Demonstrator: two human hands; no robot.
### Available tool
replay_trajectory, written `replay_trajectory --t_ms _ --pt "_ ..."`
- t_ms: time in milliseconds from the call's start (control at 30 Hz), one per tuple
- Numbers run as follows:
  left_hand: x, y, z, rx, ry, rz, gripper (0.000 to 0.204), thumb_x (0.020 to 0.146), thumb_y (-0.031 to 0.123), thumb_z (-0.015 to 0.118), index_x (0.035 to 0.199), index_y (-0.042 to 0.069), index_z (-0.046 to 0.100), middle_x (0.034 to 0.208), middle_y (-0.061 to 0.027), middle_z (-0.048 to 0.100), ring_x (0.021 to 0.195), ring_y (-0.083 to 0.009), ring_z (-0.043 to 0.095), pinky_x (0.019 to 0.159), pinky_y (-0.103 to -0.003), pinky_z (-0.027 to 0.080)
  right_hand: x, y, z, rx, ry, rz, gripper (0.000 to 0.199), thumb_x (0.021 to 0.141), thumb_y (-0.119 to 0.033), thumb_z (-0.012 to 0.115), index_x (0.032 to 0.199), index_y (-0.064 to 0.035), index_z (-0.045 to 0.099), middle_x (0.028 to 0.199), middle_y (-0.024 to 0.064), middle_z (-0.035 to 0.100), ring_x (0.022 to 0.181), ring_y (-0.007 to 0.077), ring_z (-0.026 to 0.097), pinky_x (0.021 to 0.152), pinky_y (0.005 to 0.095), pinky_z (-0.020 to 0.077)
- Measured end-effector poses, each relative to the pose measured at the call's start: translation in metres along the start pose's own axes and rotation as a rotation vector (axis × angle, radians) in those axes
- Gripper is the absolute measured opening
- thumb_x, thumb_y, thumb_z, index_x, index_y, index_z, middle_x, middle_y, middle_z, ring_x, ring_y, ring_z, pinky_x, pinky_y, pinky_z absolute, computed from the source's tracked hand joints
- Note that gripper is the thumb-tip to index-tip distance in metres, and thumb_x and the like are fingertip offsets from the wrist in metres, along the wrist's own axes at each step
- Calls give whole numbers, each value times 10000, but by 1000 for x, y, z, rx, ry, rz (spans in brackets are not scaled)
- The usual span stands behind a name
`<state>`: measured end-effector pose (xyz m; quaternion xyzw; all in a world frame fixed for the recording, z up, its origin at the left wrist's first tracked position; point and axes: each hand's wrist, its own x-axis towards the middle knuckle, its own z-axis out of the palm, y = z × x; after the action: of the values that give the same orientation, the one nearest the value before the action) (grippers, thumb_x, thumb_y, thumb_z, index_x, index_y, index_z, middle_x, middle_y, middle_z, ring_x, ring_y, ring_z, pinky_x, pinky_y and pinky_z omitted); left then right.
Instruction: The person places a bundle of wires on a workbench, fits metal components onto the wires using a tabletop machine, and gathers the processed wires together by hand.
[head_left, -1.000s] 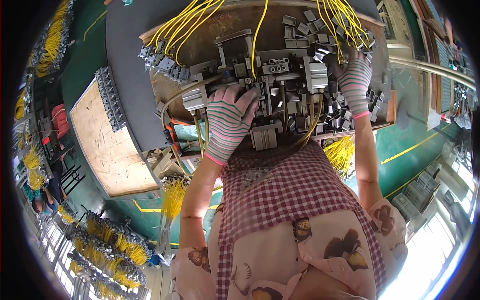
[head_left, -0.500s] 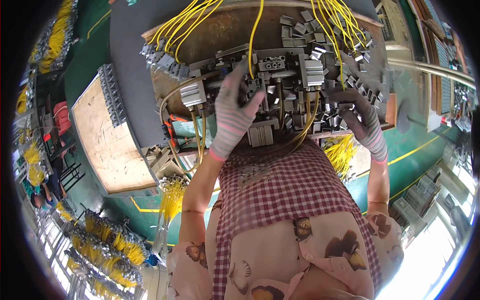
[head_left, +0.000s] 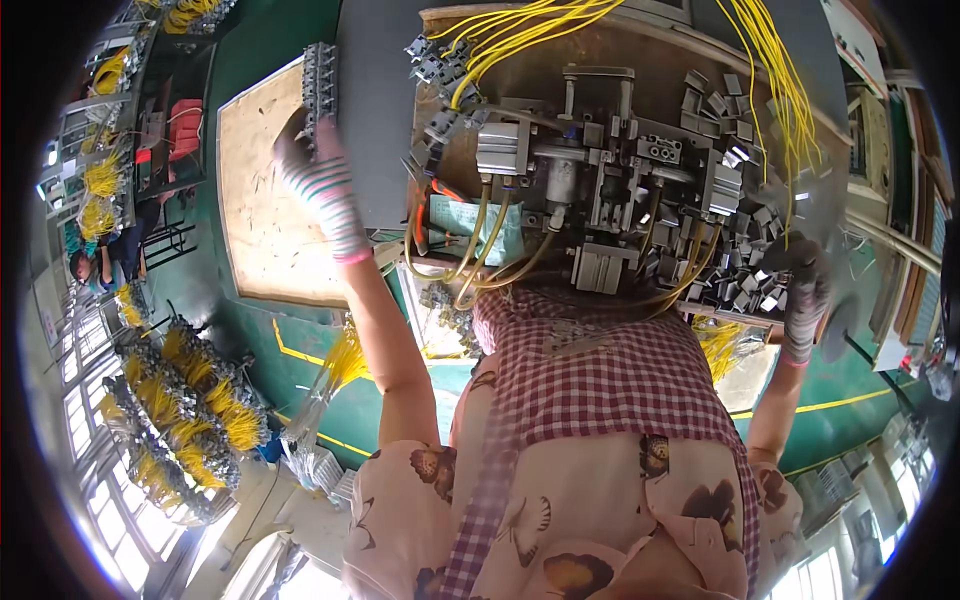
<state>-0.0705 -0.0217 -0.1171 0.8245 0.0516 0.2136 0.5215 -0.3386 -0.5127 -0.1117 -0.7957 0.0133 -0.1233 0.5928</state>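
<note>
Striped-gloved, my left hand (head_left: 318, 190) had left the assembly machine (head_left: 610, 190) and reached the row of grey connectors (head_left: 320, 80) left of it, grip unclear; my right hand (head_left: 800, 300) closed among loose grey parts (head_left: 745, 265) at the machine's right.

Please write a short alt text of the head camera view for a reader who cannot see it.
A person in a red checked apron reaches the striped-gloved left hand to a row of grey parts on a wooden board. The gloved right hand rests among small grey metal pieces beside a metal machine with yellow wires.
</note>
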Motion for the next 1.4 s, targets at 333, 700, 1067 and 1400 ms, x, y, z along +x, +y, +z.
replay_trajectory --t_ms 333,700,1067,1400 --pt "17 -180 -56 -300 202 -499 264 845 146 708 1070 21 646 974 -56 661 851 -164 592 792 -298 484 -2 -35 110 2500 161 105 340 970 -230 505 1250 -50 437 1056 63 665 908 172 655 682 297 543" --pt "-72 15 -4 -475 -375 -22 259 848 98 671 1094 44 607 1004 -70 623 903 -170 599 868 -324 510 41 -55 139 67 -106 243 435 856 -61 676 1230 -27 455 1069 125 622 1050 235 623 898 344 498" --pt "-151 89 93 -461 -1158 88 880 709 332 823 1420 58 381 1352 -118 511 1219 -244 522 1023 -393 422 65 -43 147 -396 7 -282 528 664 -79 822 1102 -93 528 1115 114 564 1022 268 554 817 343 485" --pt "-153 96 78 -262 -1191 -41 587 706 221 850 1217 62 608 1087 -78 644 883 -146 621 776 -288 503 47 -46 127 -192 -11 -96 320 710 -113 760 999 -80 627 1001 78 629 969 283 586 839 371 461"
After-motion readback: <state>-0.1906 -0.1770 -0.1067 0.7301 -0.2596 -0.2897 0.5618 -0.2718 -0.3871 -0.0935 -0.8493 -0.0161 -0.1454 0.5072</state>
